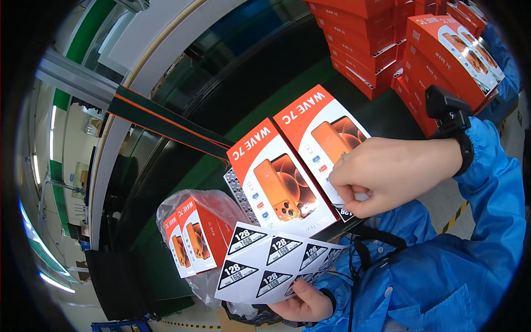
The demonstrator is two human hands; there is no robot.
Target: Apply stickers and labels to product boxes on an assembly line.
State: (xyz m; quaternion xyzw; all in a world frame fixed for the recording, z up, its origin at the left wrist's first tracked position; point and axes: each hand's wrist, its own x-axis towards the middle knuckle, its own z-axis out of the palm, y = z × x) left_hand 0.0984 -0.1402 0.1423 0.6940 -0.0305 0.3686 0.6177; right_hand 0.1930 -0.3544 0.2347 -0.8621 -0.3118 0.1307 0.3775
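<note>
Sticker sheet (276, 264), white with black triangular labels in two rows, lies fanned out at the near centre, just below the two orange phone boxes; the left hand (307, 304) grips its near edge from underneath, thumb curled over the paper; the right hand (390, 174) comes in from the right in a blue sleeve (487, 205), with a black device (449, 113) strapped at the wrist, and its fingers are pinched together against the lower right corner of the right-hand box (326, 130), though whether a label sits between the fingertips cannot be told; the left-hand box (279, 177) lies touching its neighbour, both tilted face up on the dark green conveyor belt (182, 166); to the near left a clear plastic bag (191, 213) holds two more orange boxes side by side; far right, a stack of orange boxes (409, 41) rises in several layers; a blue jacket fills the near right.
</note>
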